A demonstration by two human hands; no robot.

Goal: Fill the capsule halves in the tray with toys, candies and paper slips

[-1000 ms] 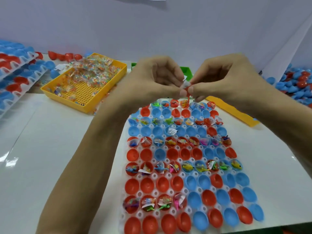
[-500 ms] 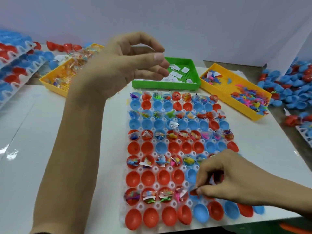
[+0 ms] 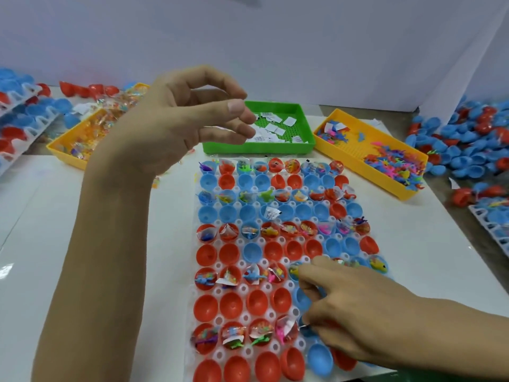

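I'd seat it squarely in the blue half; right hand point(image 3: 355, 315) fingers pinched low over tray point(image 3: 190, 321), contents unclear; left hand point(image 3: 176, 119) loosely curled, empty.

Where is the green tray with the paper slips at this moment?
In the head view the green tray sits at the far centre of the table, just beyond the capsule tray, between two yellow trays and partly behind the raised left hand.
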